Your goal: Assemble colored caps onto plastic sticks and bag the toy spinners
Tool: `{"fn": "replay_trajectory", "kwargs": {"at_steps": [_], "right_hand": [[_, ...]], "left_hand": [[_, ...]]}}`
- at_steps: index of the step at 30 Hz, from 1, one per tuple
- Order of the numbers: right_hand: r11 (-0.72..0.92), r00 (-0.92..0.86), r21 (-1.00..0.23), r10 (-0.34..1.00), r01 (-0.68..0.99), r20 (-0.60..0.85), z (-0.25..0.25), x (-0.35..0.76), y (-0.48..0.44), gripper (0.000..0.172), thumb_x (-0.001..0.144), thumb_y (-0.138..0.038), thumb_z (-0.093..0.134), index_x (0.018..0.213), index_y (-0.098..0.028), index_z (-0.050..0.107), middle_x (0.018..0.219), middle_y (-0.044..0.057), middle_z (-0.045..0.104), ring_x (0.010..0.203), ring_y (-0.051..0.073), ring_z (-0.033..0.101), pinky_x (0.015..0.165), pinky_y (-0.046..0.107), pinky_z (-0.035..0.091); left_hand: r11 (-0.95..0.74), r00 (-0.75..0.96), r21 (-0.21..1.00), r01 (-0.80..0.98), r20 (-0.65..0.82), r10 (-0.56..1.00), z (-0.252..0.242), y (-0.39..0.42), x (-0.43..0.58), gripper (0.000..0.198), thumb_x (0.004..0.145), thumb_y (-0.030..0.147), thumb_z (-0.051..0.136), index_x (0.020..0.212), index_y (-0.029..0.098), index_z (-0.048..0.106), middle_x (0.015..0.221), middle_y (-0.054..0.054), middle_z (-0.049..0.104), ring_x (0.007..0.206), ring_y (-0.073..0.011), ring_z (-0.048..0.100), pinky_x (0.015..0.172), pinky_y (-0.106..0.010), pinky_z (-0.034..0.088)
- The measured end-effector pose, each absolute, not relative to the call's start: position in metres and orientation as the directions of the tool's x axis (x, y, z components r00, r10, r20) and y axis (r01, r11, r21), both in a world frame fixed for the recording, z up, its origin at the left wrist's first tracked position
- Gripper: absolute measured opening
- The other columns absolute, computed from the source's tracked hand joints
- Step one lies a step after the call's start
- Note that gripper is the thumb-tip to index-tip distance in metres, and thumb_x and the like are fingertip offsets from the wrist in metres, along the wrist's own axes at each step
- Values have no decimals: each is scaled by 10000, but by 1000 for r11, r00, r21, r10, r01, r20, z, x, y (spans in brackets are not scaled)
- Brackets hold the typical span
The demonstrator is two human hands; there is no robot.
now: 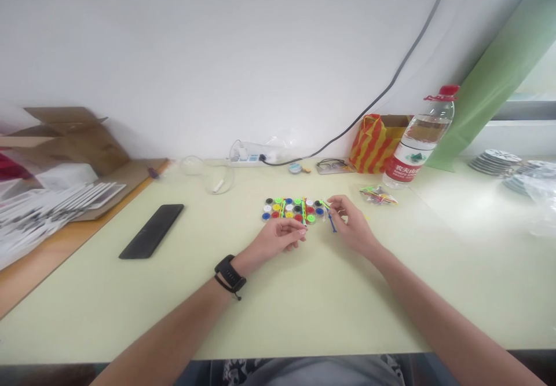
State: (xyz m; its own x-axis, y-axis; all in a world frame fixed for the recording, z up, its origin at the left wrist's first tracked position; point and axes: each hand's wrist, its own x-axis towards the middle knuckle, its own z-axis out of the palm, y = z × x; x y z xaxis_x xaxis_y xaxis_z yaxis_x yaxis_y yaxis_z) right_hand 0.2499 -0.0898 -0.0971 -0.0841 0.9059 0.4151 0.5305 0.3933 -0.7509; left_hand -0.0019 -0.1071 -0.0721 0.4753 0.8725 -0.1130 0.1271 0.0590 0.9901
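Left hand: the left hand [278, 238] sits on the counter [304, 305] right at the near edge of the bead grid [293, 210], fingers curled in loosely; can't tell if they pinch anything.
Right hand: the right hand [350, 224] has its fingers closed on a thin blue stick [332, 222], fingertips up at the right end of the grid.
Progress: looks well along, judging by the neat rows of round beads with yellow-green sticks already threaded across; a bag of spare parts [377, 195] lies near, so probably more to add.
Materials: beads look like glossy plastic, small round discs in red, blue, green, white and black; the counter is smooth pale green.
Around: flat black phone [152, 230] to the left, clear water bottle [417, 142] at the back right.
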Motion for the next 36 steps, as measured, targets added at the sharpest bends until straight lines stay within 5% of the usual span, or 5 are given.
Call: {"fn": "replay_trajectory", "kwargs": {"at_steps": [5,11,18,26,36], "right_hand": [[421,-237,-700,906,577,350,-87,243,-104,317,1049,-332,332,1058,-235,634,910,49,711,824,214,650,752,333,497],[450,-338,-544,892,708,299,-87,236,-111,409,1034,-429,476,1395,-299,619,1219,77,734,998,245,691,858,367,511],[442,-336,-457,894,772,296,-94,242,-104,287,994,-279,502,1185,-276,717,1028,56,744,840,207,667,702,303,451],[421,-266,-601,905,680,332,-91,238,-106,161,985,-368,522,1030,-244,616,752,-4,643,650,178,566,626,294,438],[457,-378,-757,877,467,296,-82,212,-127,192,1023,-361,484,1144,-283,610,963,49,738,818,216,681,748,348,554]], "left_hand": [[68,462,987,145,-128,878,-67,-109,-1,414,841,520,783,1043,160,750,930,-96,751,689,-134,629,600,-247,489],[59,467,986,154,-126,875,-66,-110,-1,418,846,526,771,1036,154,747,921,-99,742,683,-132,624,577,-232,477],[68,466,986,151,-132,875,-67,-110,-1,418,851,523,771,1042,152,744,928,-102,745,689,-132,626,580,-232,476],[57,467,989,139,-116,877,-70,-108,-2,419,853,513,772,1094,172,735,958,-98,758,716,-144,654,626,-254,508],[37,528,997,62,-64,847,-66,-109,-1,491,878,473,772,1257,178,672,961,-90,755,845,-196,702,747,-308,551]]}}
